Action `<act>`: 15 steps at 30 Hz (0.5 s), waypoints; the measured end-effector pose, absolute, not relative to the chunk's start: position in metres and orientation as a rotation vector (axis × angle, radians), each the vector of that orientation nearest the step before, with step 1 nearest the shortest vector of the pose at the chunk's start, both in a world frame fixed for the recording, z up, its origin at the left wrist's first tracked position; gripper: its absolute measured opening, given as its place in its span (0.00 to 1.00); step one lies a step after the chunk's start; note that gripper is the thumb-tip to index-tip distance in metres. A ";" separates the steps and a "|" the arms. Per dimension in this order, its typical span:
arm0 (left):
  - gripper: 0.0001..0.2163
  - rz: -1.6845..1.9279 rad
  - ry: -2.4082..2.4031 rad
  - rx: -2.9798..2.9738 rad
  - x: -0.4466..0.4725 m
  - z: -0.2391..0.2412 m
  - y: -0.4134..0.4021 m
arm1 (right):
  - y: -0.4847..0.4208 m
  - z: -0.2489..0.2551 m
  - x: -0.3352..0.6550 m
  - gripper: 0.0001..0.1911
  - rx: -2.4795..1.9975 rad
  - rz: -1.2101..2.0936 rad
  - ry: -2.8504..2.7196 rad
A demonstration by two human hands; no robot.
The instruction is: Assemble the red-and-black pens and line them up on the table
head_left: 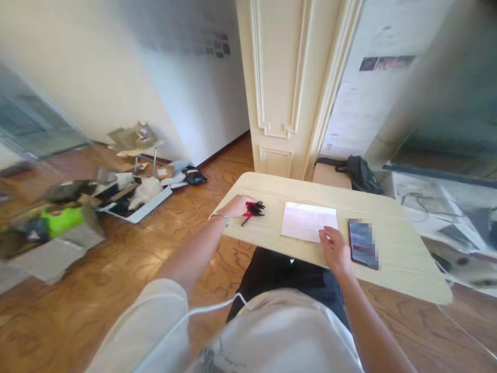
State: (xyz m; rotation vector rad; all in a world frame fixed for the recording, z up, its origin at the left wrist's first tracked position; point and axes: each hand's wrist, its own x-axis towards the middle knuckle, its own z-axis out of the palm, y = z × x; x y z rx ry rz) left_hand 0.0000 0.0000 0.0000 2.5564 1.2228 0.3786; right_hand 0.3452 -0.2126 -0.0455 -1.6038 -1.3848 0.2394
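Note:
At the left end of the table, my left hand, with a bracelet at the wrist, is closed around a red and black bundle. Dark, thin tips fan out of it to the right, and a red pen-like piece points toward me; the exact kind is too small to tell. A white sheet of paper lies flat in the middle. Over its lower right corner rests my right hand, fingers loosely bent and apart, holding nothing visible. Just right of that hand lies a phone, its screen partly blurred.
The pale wooden table has rounded corners, and I sit close to its near edge. Behind it are a black bag and a cream panelled door. Cluttered boxes cover the floor at left. A white cable crosses my body.

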 end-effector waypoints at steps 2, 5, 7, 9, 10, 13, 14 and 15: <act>0.23 0.401 1.263 2.529 0.000 0.000 -0.002 | -0.214 -0.046 0.345 0.19 -1.599 0.252 -1.364; 0.24 0.433 1.298 2.508 -0.001 -0.002 -0.005 | -0.216 -0.047 0.344 0.19 -1.598 0.272 -1.334; 0.25 0.460 1.306 2.508 -0.002 -0.003 -0.006 | -0.217 -0.047 0.344 0.19 -1.602 0.280 -1.321; 0.25 0.487 1.321 2.500 -0.004 -0.005 -0.006 | -0.217 -0.046 0.343 0.19 -1.603 0.277 -1.316; 0.26 0.499 1.330 2.492 -0.004 -0.005 -0.006 | -0.217 -0.045 0.343 0.19 -1.602 0.273 -1.314; 0.26 0.534 1.321 2.477 -0.005 -0.003 -0.007 | -0.218 -0.044 0.343 0.18 -1.595 0.255 -1.322; 0.27 0.553 1.307 2.477 -0.005 -0.002 -0.008 | -0.218 -0.044 0.343 0.18 -1.594 0.239 -1.333; 0.26 0.576 1.293 2.478 -0.005 0.000 -0.009 | -0.217 -0.044 0.343 0.18 -1.593 0.217 -1.350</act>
